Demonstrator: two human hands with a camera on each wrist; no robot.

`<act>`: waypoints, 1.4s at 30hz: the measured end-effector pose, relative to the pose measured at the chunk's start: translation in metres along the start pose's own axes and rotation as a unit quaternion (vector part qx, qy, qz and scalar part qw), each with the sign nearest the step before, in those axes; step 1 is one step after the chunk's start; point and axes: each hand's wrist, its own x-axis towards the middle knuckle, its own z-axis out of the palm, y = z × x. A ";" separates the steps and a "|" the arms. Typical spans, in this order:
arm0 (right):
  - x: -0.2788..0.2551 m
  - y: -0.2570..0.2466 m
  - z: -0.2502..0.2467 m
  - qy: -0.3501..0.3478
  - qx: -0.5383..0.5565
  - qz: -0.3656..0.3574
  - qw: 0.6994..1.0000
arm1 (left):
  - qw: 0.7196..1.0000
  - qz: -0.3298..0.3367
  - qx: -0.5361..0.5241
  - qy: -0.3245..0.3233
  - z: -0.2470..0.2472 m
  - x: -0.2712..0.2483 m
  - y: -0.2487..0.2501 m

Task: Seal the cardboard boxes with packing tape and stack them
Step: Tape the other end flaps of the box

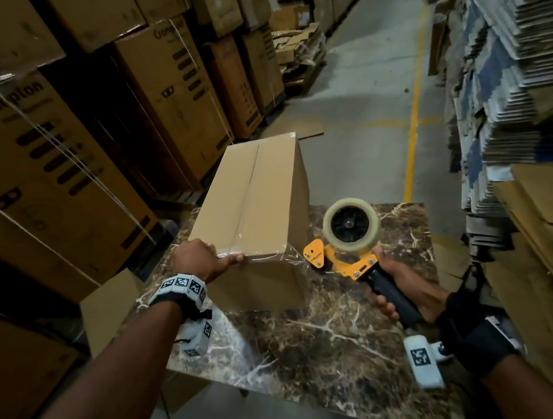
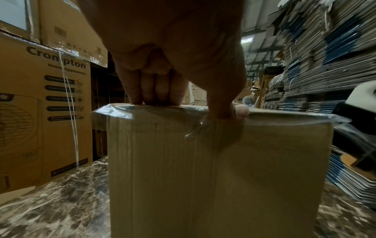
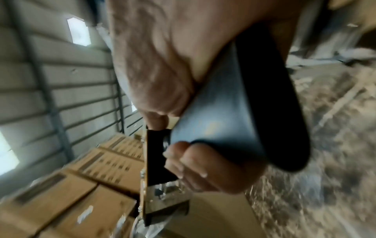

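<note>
"Crompton Home Appliances" is showing on the stacked cartons (image 2: 46,99) crowding your left. Your left hand (image 1: 198,259) is clamping the cardboard box (image 1: 255,200) by its near top edge on the marble table (image 1: 321,352), while your right hand (image 1: 397,288) is gripping the tape dispenser (image 1: 347,241) beside the box's right corner, with bare tabletop lying open nearer you.

Box taping in progress on the marble-pattern table (image 1: 338,354), head view.

Plain cardboard box (image 1: 254,207) stands at the table's far left corner, top flaps closed. Left hand (image 1: 204,259) grips the box's near top edge, thumb on clear tape (image 1: 263,254) running across that edge. Right hand (image 1: 397,288) grips the black handle of a yellow tape dispenser (image 1: 343,248), just beside the box's near right corner; tape bridges the two. Stacked printed cartons (image 1: 68,151) left of the table, flat cardboard stacks (image 1: 539,101) right.
</note>
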 end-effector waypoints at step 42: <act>0.040 -0.003 0.005 -0.016 0.048 0.136 0.989 | 0.998 0.018 0.064 0.001 0.010 0.015 0.002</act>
